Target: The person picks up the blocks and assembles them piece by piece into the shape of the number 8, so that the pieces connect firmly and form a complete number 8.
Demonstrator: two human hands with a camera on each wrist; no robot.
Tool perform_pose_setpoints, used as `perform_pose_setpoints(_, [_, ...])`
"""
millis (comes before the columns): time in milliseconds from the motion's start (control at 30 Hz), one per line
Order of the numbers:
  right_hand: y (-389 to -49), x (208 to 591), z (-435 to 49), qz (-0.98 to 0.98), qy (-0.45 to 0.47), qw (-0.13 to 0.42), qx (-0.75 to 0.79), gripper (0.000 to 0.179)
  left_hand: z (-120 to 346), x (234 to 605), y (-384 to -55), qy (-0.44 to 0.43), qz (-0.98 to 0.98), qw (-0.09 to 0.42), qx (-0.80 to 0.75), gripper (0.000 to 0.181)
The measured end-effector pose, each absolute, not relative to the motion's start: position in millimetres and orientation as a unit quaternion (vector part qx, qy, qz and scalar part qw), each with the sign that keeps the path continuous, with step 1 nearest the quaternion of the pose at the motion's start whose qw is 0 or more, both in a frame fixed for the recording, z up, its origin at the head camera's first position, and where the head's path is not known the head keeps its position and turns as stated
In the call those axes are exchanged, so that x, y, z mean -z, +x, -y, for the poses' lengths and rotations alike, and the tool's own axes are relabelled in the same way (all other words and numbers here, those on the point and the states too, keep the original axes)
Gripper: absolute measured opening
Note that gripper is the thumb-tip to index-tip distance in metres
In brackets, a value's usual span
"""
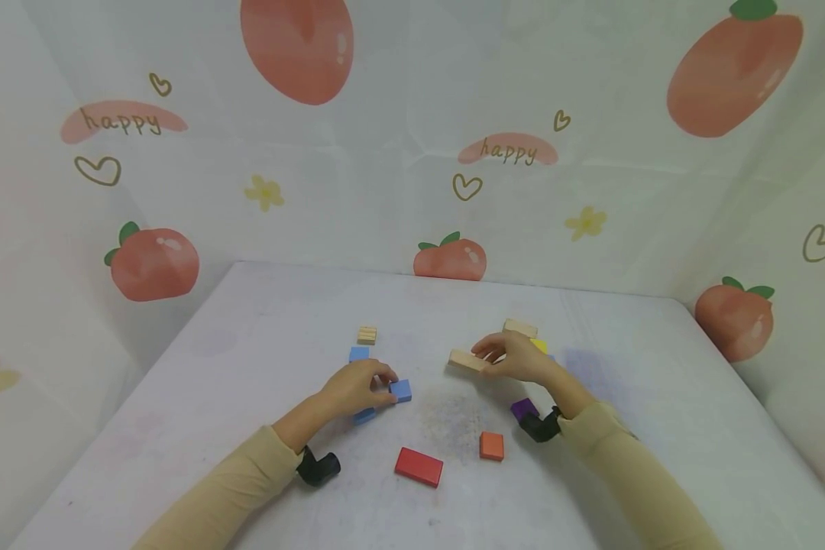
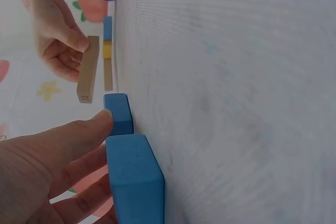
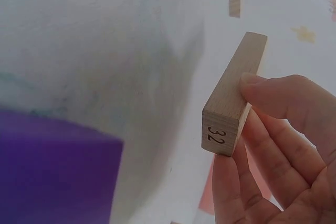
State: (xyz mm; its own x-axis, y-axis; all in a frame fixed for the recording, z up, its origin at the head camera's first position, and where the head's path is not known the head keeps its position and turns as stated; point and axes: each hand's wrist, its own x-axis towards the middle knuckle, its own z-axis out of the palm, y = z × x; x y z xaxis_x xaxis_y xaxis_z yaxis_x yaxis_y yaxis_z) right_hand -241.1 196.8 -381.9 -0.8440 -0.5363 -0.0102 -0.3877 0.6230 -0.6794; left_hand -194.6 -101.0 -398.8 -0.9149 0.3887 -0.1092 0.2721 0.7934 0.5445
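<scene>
My left hand (image 1: 357, 388) pinches a small blue block (image 1: 400, 390) on the white table, thumb on its near side. In the left wrist view, the thumb touches that blue block (image 2: 119, 114), while another blue block (image 2: 135, 179) stands nearer the camera. One more blue block (image 1: 360, 354) lies beyond this hand. My right hand (image 1: 519, 357) grips a long plain wooden block (image 1: 467, 360) between thumb and fingers. This wooden block (image 3: 234, 85) is held above the table, with "32" marked on its end.
At the front lie a red block (image 1: 418, 467) and an orange block (image 1: 491, 446). A purple block (image 1: 524, 409) sits below the right wrist. Behind the right hand are another wooden block (image 1: 520, 328) and a yellow block (image 1: 539, 346). Small wooden pieces (image 1: 367, 335) lie at the back left.
</scene>
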Motion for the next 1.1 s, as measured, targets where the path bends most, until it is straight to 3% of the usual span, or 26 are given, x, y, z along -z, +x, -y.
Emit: perform_pose_setpoints(1100, [-248.8, 385.1, -175.5, -0.889, -0.271, 0.152, 0.337, 0.028, 98.5, 397.6, -193.8, 0.161, -0.943, 0.115, -0.268, 0.028])
